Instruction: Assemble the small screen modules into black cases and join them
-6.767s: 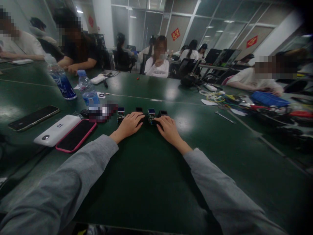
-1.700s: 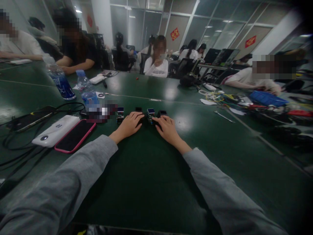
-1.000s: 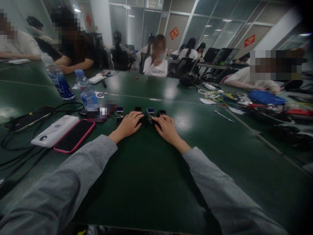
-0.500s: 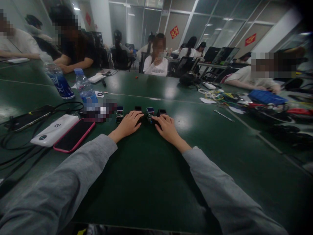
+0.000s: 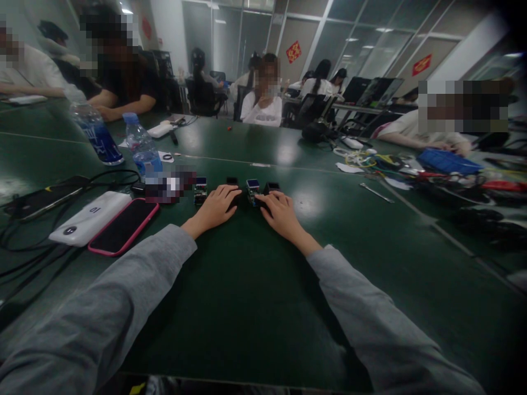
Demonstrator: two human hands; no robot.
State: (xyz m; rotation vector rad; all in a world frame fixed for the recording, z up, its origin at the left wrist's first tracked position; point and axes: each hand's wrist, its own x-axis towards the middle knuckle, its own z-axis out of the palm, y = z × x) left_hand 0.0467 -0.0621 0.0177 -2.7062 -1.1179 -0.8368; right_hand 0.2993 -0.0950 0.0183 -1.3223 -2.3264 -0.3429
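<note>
My left hand [image 5: 214, 207] rests on the green table, fingers stretched forward and thumb apart. To its left stands a small circuit board with a screen [image 5: 200, 190]. A small black box [image 5: 232, 181] shows just beyond its fingertips. My right hand [image 5: 280, 215] lies with fingers forward and spread, its index fingertip at the lower edge of a second small circuit board with a screen [image 5: 252, 186]. Another black box [image 5: 273, 187] is right behind its knuckles. Dark areas under both hands hide whether the fingers touch the boxes.
On the left lie a pink-edged phone [image 5: 123, 226], a white power bank [image 5: 91, 218], a black phone [image 5: 47, 197] and cables. Two bottles stand behind, one being a clear bottle [image 5: 142, 147]. A wrench [image 5: 376, 192] and a blue tray [image 5: 449, 163] lie right. Several people sit around.
The view has shifted very slightly. Both hands keep the same place and pose, and the small boards and boxes stay where they were.
</note>
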